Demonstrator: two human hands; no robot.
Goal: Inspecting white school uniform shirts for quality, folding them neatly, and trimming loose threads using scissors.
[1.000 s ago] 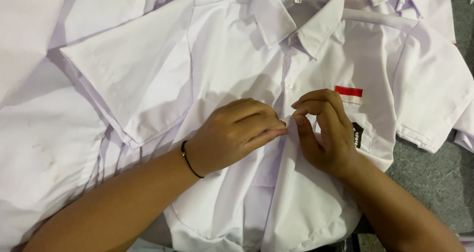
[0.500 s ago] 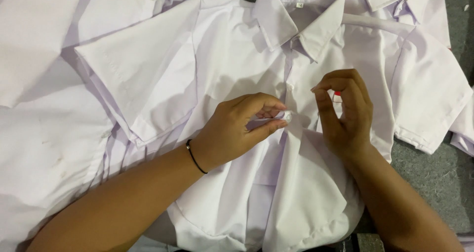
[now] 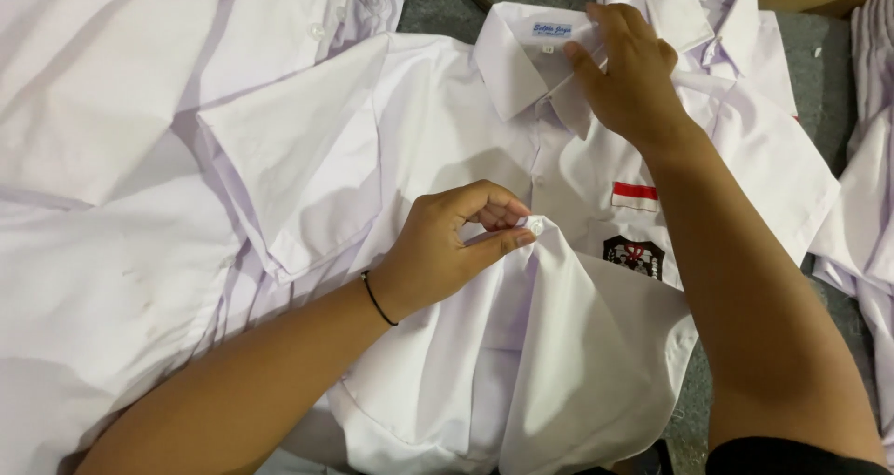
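A white short-sleeved shirt (image 3: 438, 158) lies face up on a grey worktop (image 3: 819, 84), collar toward the top of the view. The left hand (image 3: 447, 247) pinches the front placket between thumb and forefinger right at a small white button (image 3: 537, 223), lifting the cloth into a raised fold (a thin black band (image 3: 377, 298) circles that wrist). The right hand (image 3: 629, 70) rests up at the collar (image 3: 521, 61), fingers curled and closed on the collar's right-hand flap beside the neck label. On the chest pocket sit a red-and-white patch (image 3: 635, 196) and, just below it, a dark badge (image 3: 633, 254). More white shirts (image 3: 102, 112) lie spread to the left, partly under the sleeve, and others overlap at the far right edge.
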